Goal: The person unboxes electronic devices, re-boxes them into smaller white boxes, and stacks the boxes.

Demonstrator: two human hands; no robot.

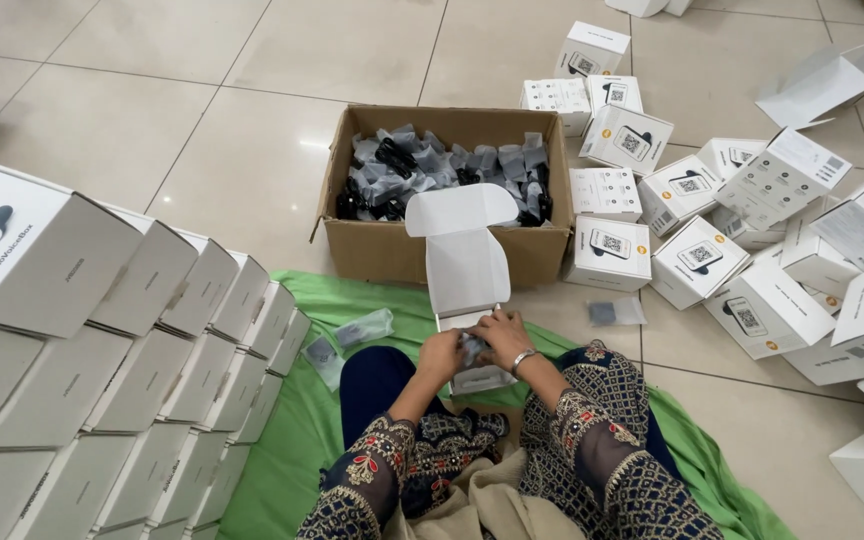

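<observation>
An open white carton [466,262] stands in front of my knees with its lid flap raised. My left hand [439,355] and my right hand [501,335] meet over its open body. Together they press a small clear-wrapped dark item [472,347] into it. My right wrist wears a silver bangle. Just beyond the carton sits a brown cardboard box [388,247] filled with several grey plastic-wrapped black parts [422,165].
Stacked shut white cartons [162,330] form a wall at my left. Several more white cartons [752,250] lie scattered on the tiled floor at right. Two loose wrapped parts [352,335] lie on the green cloth [292,440], another wrapped part [612,312] on the tiles.
</observation>
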